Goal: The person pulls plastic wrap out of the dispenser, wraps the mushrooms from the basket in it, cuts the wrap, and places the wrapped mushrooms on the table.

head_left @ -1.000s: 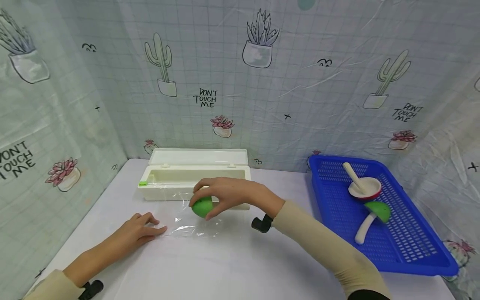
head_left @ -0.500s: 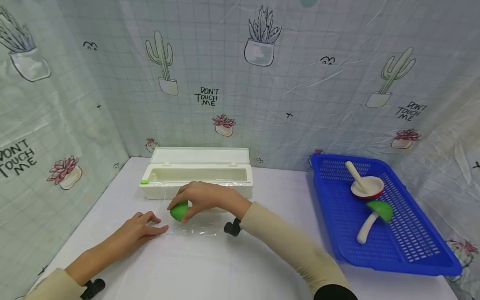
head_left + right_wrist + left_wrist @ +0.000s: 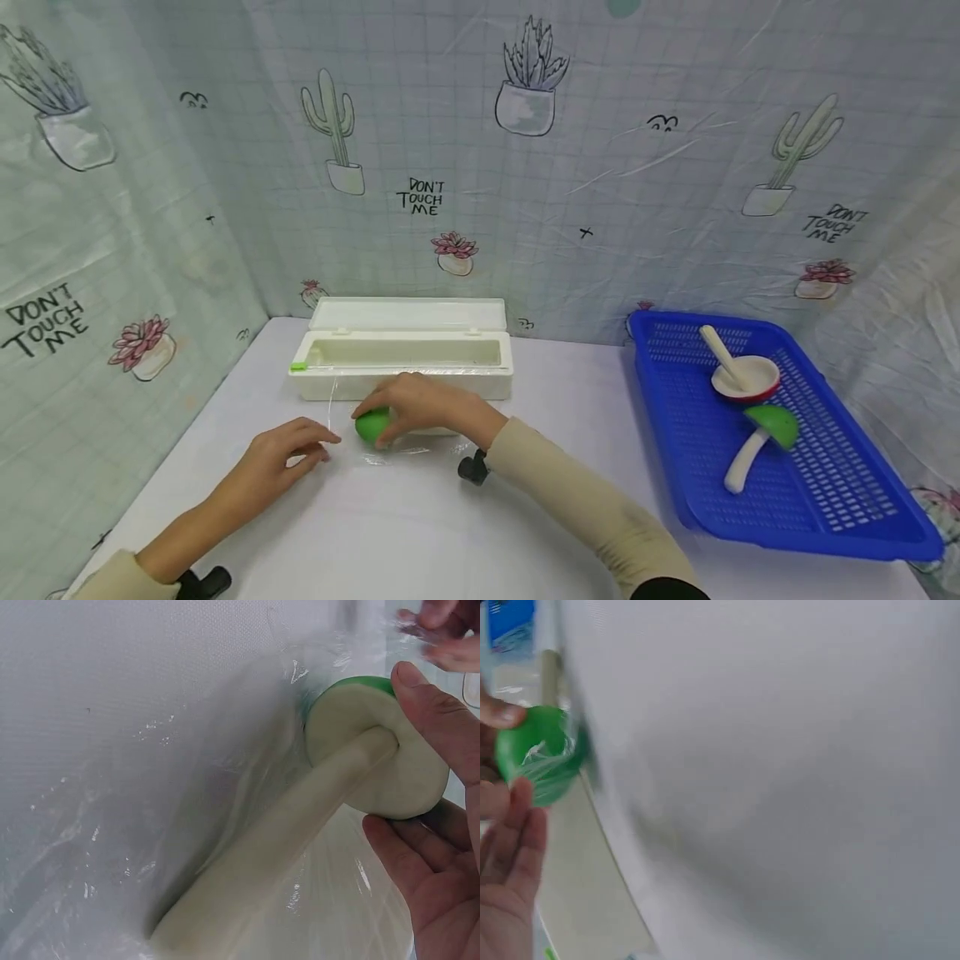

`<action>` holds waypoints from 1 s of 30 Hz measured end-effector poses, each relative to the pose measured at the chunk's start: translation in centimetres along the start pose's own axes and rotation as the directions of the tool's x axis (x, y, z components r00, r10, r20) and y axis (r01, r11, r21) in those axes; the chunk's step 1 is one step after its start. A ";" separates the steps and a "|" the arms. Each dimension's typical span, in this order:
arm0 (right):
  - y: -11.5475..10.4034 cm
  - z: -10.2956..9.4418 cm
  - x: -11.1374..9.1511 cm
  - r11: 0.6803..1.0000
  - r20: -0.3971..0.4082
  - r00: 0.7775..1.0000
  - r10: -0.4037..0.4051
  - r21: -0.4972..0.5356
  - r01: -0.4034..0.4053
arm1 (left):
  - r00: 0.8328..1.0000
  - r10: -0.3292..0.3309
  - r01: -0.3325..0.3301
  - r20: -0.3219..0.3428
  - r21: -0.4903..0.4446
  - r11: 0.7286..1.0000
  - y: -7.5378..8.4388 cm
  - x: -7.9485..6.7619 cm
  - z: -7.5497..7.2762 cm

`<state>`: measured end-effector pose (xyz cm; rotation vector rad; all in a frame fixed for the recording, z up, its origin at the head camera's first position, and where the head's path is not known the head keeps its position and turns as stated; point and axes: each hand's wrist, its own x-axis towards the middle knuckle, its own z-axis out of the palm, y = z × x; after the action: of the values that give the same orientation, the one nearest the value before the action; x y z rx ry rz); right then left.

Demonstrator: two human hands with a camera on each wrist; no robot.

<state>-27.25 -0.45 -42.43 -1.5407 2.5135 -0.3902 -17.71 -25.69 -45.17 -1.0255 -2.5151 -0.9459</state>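
Note:
My right hand (image 3: 427, 408) grips a toy mushroom by the rim of its green cap (image 3: 371, 426). In the right wrist view the mushroom's pale stem (image 3: 262, 855) slants down over clear plastic wrap (image 3: 90, 847). The left hand (image 3: 285, 454) pinches the wrap's edge close to the cap, as its fingertips (image 3: 442, 652) show in the right wrist view. Film lies over part of the green cap (image 3: 544, 754) in the left wrist view. Behind both hands stands a white wrap dispenser box (image 3: 405, 387), lid raised, with film drawn from its front.
To the right is a blue basket (image 3: 712, 508). Inside it lie another green-capped mushroom (image 3: 772, 425) and a red-capped mushroom (image 3: 750, 377) turned cap-down. A printed cloth wall (image 3: 480, 167) closes off the back and sides of the white table (image 3: 420, 533).
The right hand has carried the mushroom left across the wrap, to beside the left hand. The left hand has risen from the table with the wrap's edge, toward the cap.

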 end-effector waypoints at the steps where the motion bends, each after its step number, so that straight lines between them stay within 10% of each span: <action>1: 0.0 0.0 0.0 1.000 -0.008 1.000 0.011 0.005 -0.011 | 1.000 0.004 -0.006 -0.022 -0.064 0.998 0.2 0.3 0.0; 8: 0.1 0.3 -0.5 0.993 -0.068 0.992 0.111 0.052 -0.107 | 0.977 0.206 -0.205 -0.060 0.026 0.978 0.1 3.1 1.4; 18: -0.7 -0.5 -3.8 0.909 -0.089 0.978 0.190 0.392 -0.141 | 0.956 0.291 -0.285 -0.027 0.125 0.950 -0.8 4.1 3.3; 25: -1.3 0.6 -11.3 0.934 -0.078 0.936 0.342 0.137 -0.330 | 0.944 0.322 -0.330 0.070 0.196 0.924 -1.2 5.1 3.0; 30: -1.1 3.2 -14.3 0.924 -0.067 0.930 0.363 -0.106 -0.368 | 0.961 0.227 -0.262 0.157 0.265 0.928 -1.2 5.4 3.3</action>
<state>-18.95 11.37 -45.07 -1.0651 2.8254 -0.2286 -22.37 -21.33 -45.74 -1.2965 -2.4474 -0.4471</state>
